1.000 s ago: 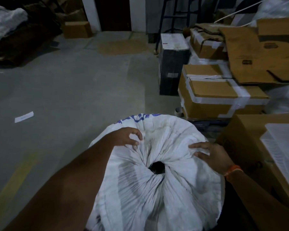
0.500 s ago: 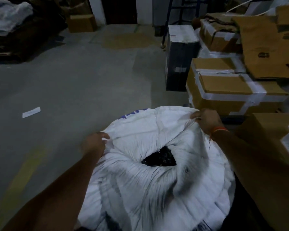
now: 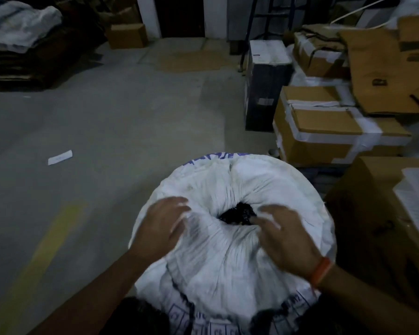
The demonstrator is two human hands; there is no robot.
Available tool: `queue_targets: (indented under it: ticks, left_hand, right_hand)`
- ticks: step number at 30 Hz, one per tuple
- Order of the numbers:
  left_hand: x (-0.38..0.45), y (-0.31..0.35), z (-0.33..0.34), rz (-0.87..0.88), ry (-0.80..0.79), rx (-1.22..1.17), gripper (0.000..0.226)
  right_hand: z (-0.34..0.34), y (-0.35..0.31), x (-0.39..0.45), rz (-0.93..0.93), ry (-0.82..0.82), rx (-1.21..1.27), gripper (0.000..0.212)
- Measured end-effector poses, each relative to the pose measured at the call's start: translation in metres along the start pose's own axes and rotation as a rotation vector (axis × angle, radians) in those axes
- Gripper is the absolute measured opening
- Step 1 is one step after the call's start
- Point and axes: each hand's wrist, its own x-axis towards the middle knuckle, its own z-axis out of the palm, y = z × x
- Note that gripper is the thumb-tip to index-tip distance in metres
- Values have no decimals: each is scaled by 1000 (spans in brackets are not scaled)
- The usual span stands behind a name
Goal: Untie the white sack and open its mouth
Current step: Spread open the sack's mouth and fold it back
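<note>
A large white woven sack [image 3: 228, 257] with blue print stands on the floor right below me. Its gathered mouth [image 3: 237, 213] shows a small dark opening with black contents inside. My left hand [image 3: 162, 226] lies on the pleated cloth left of the opening, fingers spread. My right hand [image 3: 286, 238], with an orange band at the wrist, lies on the cloth right of the opening, fingertips near its edge. Both hands are blurred by motion; neither clearly pinches the cloth.
Taped cardboard boxes [image 3: 329, 126] are stacked close on the right, and another carton [image 3: 377, 218] stands next to the sack. A black box [image 3: 266, 83] stands behind them. A paper slip [image 3: 59, 157] lies on the concrete floor at left. More boxes and bundles sit at the back.
Half a second ago my hands gripped the sack's rim far apart, stretching the cloth. Now both have let go and moved inward beside the dark opening, which looks smaller.
</note>
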Motion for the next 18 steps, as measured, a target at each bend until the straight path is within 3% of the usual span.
queue_targets:
  ticks: [2, 4, 6, 9, 12, 13, 16, 18]
  left_hand:
    - [-31, 19, 5, 142, -296, -133, 57]
    - [-54, 23, 17, 198, -669, -111, 105]
    - [-64, 24, 24, 252, -838, 30, 131]
    - [-62, 33, 25, 254, -803, 269, 118]
    - [-52, 54, 18, 312, -734, 390, 75]
    - [-52, 59, 17, 359, -702, 404, 67]
    - [-66, 71, 13, 415, -629, 419, 59]
    - [-83, 96, 13, 405, -671, 342, 60]
  right_hand:
    - [4, -34, -44, -95, -194, 62, 46]
    - [10, -57, -73, -50, -506, 121, 82]
    - [19, -69, -90, -12, -692, 47, 104]
    - [32, -75, -91, -19, -694, -97, 100]
    - [35, -71, -81, -60, -749, -151, 76]
    - [33, -68, -79, -94, -776, -180, 78]
    - [15, -55, -83, -230, -780, -241, 55]
    - [5, -36, -98, -345, -800, -297, 63]
